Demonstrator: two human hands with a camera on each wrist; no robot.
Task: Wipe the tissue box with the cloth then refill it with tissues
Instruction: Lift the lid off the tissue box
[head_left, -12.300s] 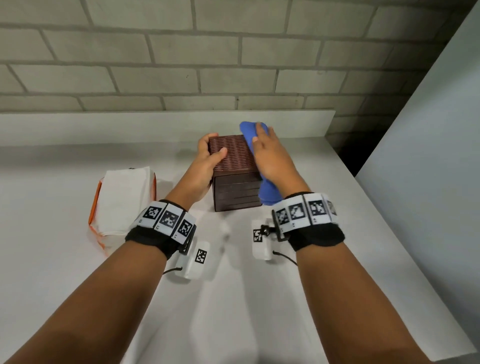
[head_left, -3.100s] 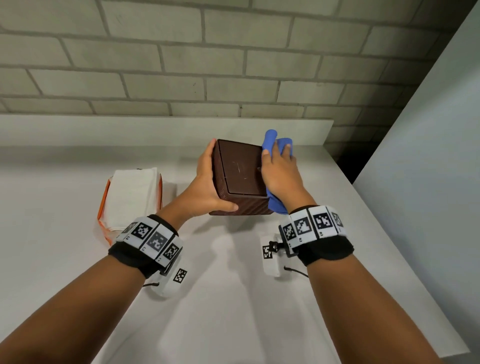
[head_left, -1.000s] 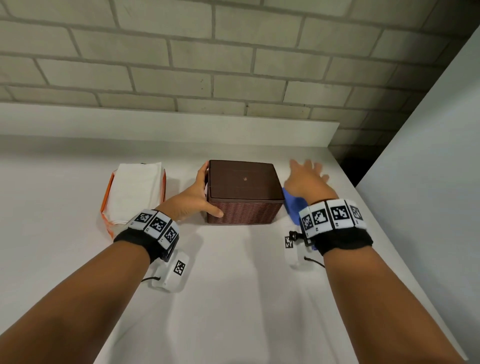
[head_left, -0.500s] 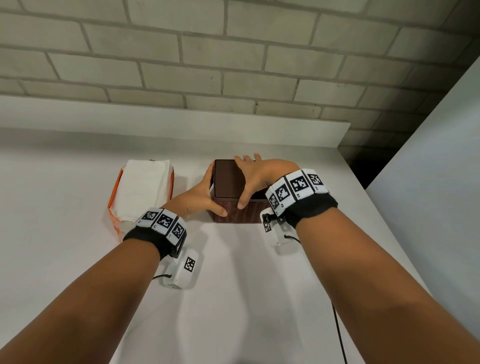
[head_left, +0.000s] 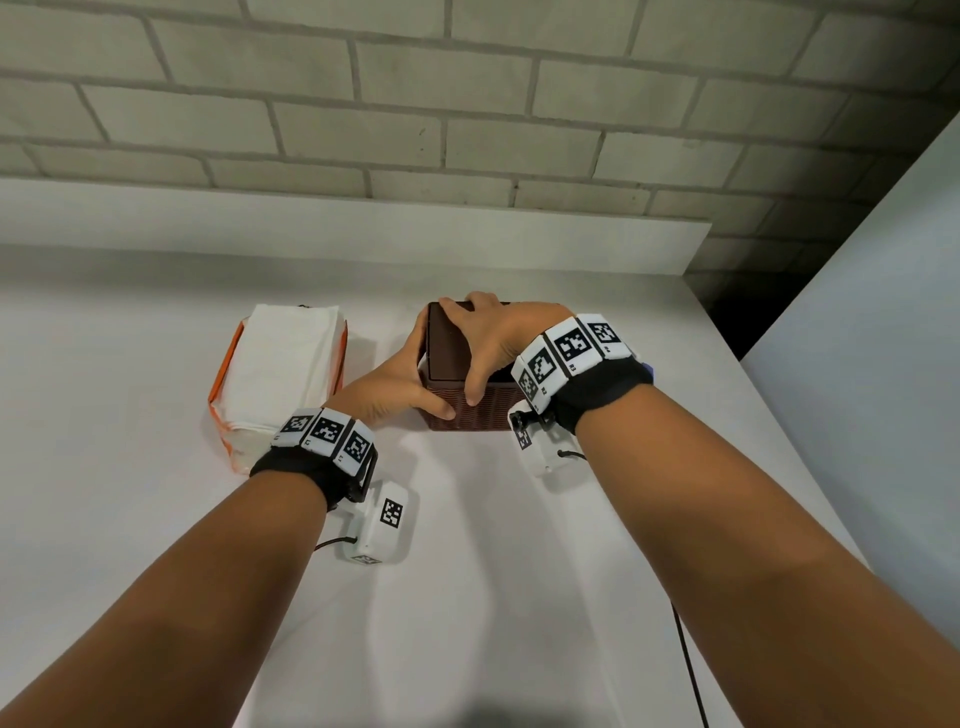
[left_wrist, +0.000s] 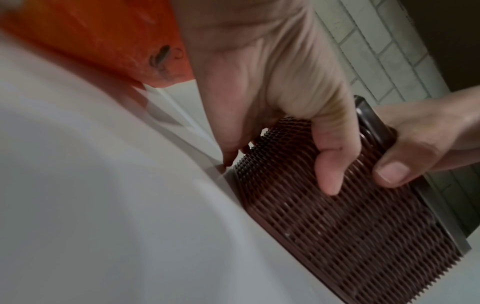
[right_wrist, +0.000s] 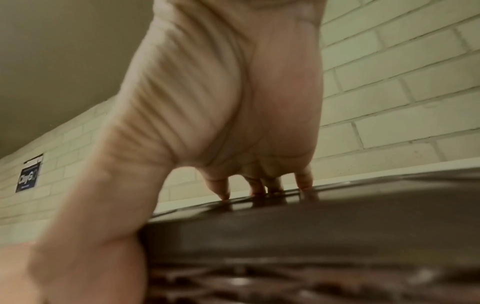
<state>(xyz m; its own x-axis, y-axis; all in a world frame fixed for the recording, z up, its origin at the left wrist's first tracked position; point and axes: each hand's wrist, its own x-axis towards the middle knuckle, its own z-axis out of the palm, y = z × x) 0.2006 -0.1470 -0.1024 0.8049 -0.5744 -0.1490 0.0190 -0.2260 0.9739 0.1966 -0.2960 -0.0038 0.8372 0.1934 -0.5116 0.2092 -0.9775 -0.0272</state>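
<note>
The brown woven tissue box (head_left: 483, 415) stands on the white table (head_left: 467, 571) with its smooth dark panel (head_left: 447, 348) facing up. My left hand (head_left: 410, 379) grips the box's left side, thumb on the woven front (left_wrist: 363, 226). My right hand (head_left: 485, 340) spans the top panel (right_wrist: 311, 226), thumb on the front edge and fingertips (right_wrist: 223, 195) hooked on the far edge. The pack of white tissues (head_left: 283, 369) in orange wrap lies just left of the box. Only a sliver of the blue cloth (head_left: 647, 367) shows behind my right wrist.
A brick wall (head_left: 467, 104) and a low white ledge (head_left: 363, 228) run behind the table. A pale panel (head_left: 857, 364) rises at the right, past the table's right edge. A thin black cable (head_left: 688, 665) trails under my right forearm.
My right hand let go of the blue cloth at the right and came over the box top, where it now grips. The left hand stayed on the box's left side.
</note>
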